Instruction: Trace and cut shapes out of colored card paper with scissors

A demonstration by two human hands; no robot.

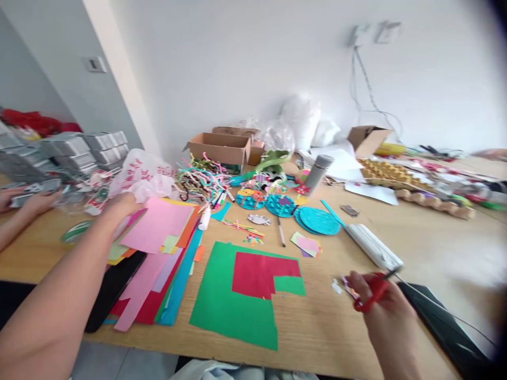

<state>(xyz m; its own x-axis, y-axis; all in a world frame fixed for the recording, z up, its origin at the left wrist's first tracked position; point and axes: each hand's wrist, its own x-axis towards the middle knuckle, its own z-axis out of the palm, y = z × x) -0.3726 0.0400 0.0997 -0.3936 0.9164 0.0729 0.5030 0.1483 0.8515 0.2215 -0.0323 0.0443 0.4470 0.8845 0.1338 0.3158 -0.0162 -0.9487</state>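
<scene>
My left hand is closed on the far left edge of several coloured paper sheets, with a pink sheet on top; its fingertips are partly hidden. Under these lies a spread stack with a long pink strip and a blue sheet. In my right hand is a pair of scissors with red handles, held above the table's right side. Between my hands a green sheet lies flat, with a notched dark red sheet on it. Small paper scraps lie beside my right hand.
Blue paper discs, a marker, pipe cleaners and a grey bottle stand or lie farther back. A white power strip and a black flat object are at right. Another person's hand works at far left.
</scene>
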